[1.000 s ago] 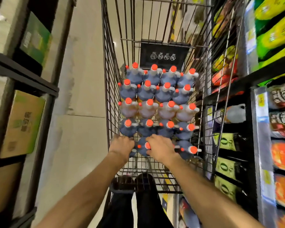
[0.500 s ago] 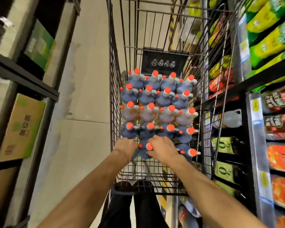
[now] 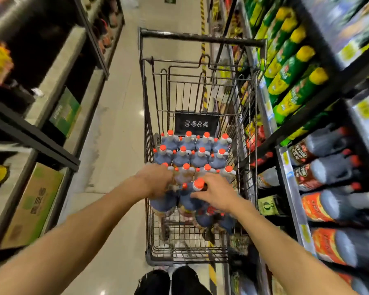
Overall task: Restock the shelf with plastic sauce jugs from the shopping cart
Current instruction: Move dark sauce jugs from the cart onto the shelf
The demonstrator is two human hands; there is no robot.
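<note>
Jugs (image 3: 192, 150) fill the cart (image 3: 202, 39), stocked shelf (image 3: 294, 201) at 3 o'clock. Both hands grab jugs: left hand (image 3: 156, 182) blurry, right hand (image 3: 216, 193) fingers wrapped below a cap.

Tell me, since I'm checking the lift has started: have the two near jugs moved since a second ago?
Yes. The two near jugs have risen above the rows standing in the cart.
</note>
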